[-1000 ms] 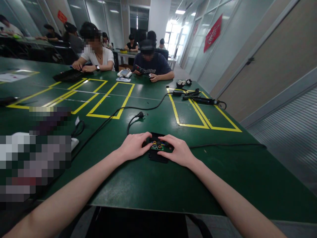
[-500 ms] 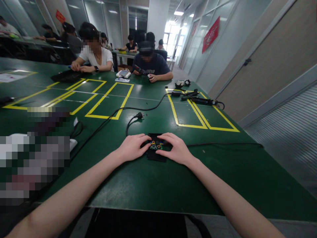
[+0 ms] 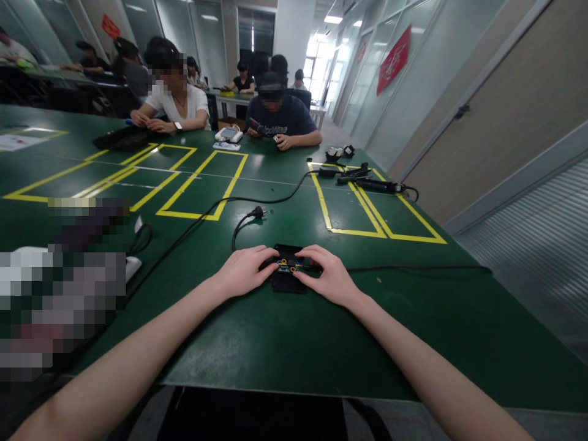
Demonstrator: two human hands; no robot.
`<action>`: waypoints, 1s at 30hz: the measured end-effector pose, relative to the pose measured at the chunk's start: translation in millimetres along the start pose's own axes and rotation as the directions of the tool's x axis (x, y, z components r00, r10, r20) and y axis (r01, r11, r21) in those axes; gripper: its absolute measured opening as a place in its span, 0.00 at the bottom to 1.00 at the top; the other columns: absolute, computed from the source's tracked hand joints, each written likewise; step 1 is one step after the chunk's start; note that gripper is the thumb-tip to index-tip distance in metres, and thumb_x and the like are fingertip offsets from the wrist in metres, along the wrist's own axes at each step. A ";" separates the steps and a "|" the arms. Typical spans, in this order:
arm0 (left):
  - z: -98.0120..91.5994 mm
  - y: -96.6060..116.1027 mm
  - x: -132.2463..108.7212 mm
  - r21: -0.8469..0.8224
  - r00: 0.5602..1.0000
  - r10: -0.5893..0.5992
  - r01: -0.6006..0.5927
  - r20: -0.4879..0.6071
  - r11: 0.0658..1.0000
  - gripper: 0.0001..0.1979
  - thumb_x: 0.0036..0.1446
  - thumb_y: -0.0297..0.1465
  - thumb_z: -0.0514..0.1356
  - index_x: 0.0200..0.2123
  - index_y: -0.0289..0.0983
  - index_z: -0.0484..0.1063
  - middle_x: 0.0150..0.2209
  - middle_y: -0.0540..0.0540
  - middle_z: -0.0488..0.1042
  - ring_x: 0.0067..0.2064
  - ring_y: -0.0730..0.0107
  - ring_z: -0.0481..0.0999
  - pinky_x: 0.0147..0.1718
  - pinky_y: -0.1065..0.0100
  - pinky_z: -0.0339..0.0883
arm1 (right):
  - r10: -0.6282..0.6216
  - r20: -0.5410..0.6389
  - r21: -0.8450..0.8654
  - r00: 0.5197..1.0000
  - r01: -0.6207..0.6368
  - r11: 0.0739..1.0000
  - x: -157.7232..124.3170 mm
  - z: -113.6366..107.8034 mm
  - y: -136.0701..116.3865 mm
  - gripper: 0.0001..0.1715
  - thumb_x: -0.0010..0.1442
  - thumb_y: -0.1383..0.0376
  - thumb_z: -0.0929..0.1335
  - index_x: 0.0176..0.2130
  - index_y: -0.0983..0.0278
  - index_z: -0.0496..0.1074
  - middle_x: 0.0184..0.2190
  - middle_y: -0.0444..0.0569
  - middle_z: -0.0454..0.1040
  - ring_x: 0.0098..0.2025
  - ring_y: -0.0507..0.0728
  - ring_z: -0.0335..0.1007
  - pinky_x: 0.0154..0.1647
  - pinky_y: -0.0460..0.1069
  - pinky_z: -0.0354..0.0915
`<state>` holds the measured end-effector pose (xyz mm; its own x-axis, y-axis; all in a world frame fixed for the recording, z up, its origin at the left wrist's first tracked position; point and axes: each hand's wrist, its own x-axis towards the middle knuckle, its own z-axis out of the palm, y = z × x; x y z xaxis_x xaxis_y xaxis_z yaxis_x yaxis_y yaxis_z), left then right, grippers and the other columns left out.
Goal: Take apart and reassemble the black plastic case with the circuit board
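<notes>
A small green circuit board [image 3: 284,268] with copper-coloured coils lies between my hands. Around it is an opened black plastic case, one half [image 3: 290,251] beyond the board and the other half [image 3: 288,285] on the near side. My left hand [image 3: 241,271] pinches the board's left end between thumb and fingers. At the right end, my right hand [image 3: 334,278] has its thumb and fingers closed round the board's edge; the exact contact is partly hidden. A black cord [image 3: 404,267] runs off rightward from behind my right hand, and a short cord ends in a plug [image 3: 258,212] beyond my left hand.
The green table [image 3: 220,349] carries yellow tape outlines. A long black cable [image 3: 248,199] crosses it to black tools [image 3: 374,184] at the right. Blurred-out items [image 3: 68,294] lie at the left. Two people sit across, one near a black tray [image 3: 120,139], with a white device [image 3: 228,135] between them.
My right thumb has moved slightly up and inward against the board. The near case half has shifted a little away from me. My left hand has barely moved.
</notes>
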<state>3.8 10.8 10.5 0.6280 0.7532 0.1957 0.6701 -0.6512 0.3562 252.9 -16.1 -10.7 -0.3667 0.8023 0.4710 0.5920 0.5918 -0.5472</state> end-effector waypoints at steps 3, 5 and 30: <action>0.3 0.2 -0.8 0.006 1.000 -0.005 0.005 -0.017 1.000 0.15 0.71 0.37 0.55 0.54 0.40 0.74 0.45 0.45 0.79 0.39 0.64 0.81 0.40 0.65 0.74 | 0.010 0.010 -0.024 1.000 -0.009 1.000 -0.5 -2.4 -1.0 0.16 0.62 0.63 0.72 0.50 0.60 0.76 0.48 0.53 0.77 0.49 0.61 0.77 0.52 0.57 0.75; 0.6 -0.4 -1.1 0.001 0.999 -0.012 0.013 -0.033 1.000 0.16 0.71 0.38 0.56 0.56 0.40 0.74 0.44 0.45 0.78 0.38 0.64 0.80 0.39 0.65 0.73 | 0.008 0.052 -0.019 0.999 -0.007 1.000 -1.0 -8.0 0.0 0.21 0.61 0.62 0.73 0.54 0.60 0.74 0.51 0.54 0.77 0.51 0.61 0.77 0.53 0.58 0.75; -6.4 -6.7 -0.4 -0.193 0.981 0.028 -0.066 -0.194 0.979 0.08 0.64 0.33 0.57 0.42 0.37 0.74 0.41 0.45 0.78 0.39 0.65 0.78 0.36 0.67 0.70 | 0.028 0.063 -0.058 0.998 -0.025 0.998 -0.7 -34.0 10.8 0.08 0.67 0.61 0.69 0.39 0.62 0.76 0.32 0.48 0.78 0.32 0.56 0.73 0.34 0.50 0.68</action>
<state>-3.5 15.4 13.9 0.5575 0.7385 0.3791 0.5382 -0.6692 0.5123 283.9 -12.9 6.5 -0.3942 0.8221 0.4108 0.6418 0.5662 -0.5172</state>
